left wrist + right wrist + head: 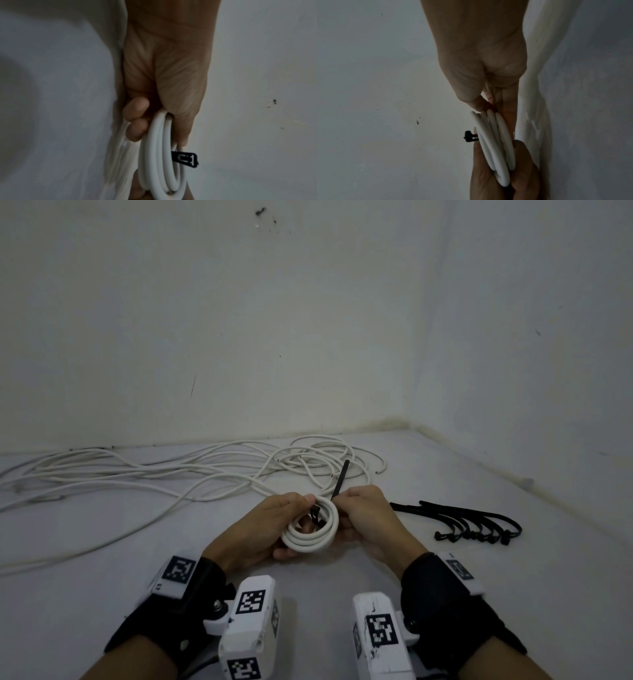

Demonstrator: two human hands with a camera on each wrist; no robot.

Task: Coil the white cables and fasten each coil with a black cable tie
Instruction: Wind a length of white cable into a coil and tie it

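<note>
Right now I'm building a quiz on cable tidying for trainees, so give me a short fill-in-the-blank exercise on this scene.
1. The left hand grips a coil of ____ cable.
2. The right hand pinches the tail of a ____ cable tie.
3. The spare cable ties lie to the ____ of the hands.
4. The loose cables lie uncoiled near the ____.

Missing words: white; black; right; wall

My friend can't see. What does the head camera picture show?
Two hands hold a small white cable coil: the left hand grips it, and the right hand pinches a black cable tie around it. Loose white cables and spare ties lie behind.
</note>
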